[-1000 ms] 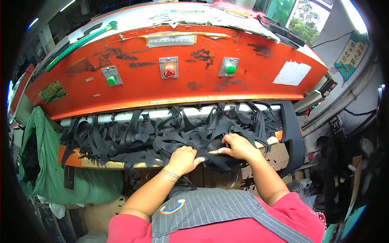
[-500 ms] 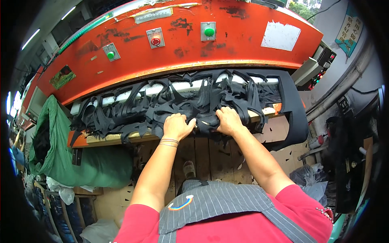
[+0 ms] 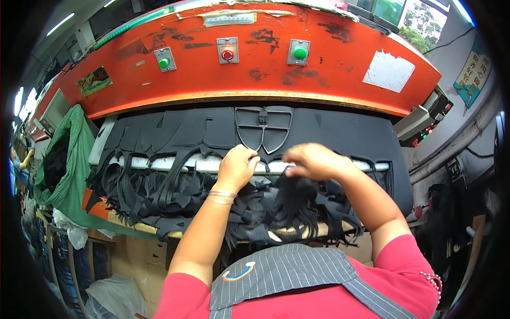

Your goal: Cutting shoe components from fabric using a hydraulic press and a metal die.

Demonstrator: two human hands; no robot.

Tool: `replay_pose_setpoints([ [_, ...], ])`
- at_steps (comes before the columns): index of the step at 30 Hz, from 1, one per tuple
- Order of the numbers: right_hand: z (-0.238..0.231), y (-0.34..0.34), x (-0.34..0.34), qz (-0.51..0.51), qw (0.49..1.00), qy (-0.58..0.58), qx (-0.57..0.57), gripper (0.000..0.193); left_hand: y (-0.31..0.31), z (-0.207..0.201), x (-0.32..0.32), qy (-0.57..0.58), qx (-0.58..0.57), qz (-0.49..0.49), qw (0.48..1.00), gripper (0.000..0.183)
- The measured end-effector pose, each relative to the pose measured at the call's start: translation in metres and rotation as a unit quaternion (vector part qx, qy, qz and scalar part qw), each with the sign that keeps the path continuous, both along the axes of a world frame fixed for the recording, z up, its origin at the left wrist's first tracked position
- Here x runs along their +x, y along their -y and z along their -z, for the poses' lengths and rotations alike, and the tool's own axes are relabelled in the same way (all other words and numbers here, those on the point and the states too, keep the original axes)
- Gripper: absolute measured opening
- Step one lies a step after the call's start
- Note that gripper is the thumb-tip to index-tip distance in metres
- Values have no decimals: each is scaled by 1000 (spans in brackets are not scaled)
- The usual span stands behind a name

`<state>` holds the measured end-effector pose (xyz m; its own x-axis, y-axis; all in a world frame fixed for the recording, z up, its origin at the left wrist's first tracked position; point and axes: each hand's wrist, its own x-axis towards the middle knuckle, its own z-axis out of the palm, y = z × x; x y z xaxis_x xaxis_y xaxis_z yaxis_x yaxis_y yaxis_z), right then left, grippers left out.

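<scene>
A black foam or fabric sheet [image 3: 340, 133] with cut outlines lies across the machine bed. On it rests a dark metal cutting die [image 3: 264, 127] with two pointed lobes and a crossbar. My left hand [image 3: 237, 167] is closed at the sheet's near edge by the die's lower tips, apparently pinching the edge; its fingertips are partly hidden. To its right, my right hand [image 3: 314, 161] is slightly blurred, thumb apart from the fingers, above the same edge. Tangled black cut-out scraps [image 3: 175, 191] hang beneath both hands, over a white board strip [image 3: 207, 164].
An orange machine beam [image 3: 186, 66] with green and red push buttons spans the far side. A green cloth sack [image 3: 69, 165] stands at the left. A control box with lit lamps [image 3: 425, 127] is at the right. Another person [image 3: 22, 165] is at the far left.
The black sheet has come further out from under the beam, with the die now visible on it. Both hands have left the scraps and risen toward the sheet's edge; the scraps hang nearer me.
</scene>
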<state>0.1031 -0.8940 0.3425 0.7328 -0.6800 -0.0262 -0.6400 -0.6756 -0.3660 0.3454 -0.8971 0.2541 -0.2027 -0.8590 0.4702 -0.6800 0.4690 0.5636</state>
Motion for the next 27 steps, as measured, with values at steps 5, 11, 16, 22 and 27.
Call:
replay_pose_setpoints([
  [5, 69, 165, 58, -80, 965, -112, -223, 45, 67, 63, -15, 126, 26, -32, 991, 21],
  [11, 162, 278, 90, -213, 920, -182, -274, 60, 100, 123, -28, 128, -38, 22, 991, 17],
  [16, 139, 296, 114, -235, 922, -260, -166, 87, 122, 89, -30, -77, -101, 9, 992, 18],
  [22, 137, 298, 110, -195, 933, -273, -135, 88, 136, 55, -25, 91, -61, 58, 992, 20],
  [27, 137, 283, 91, -161, 943, -269, -112, 80, 102, 109, -30, 108, 19, 71, 991, 19],
])
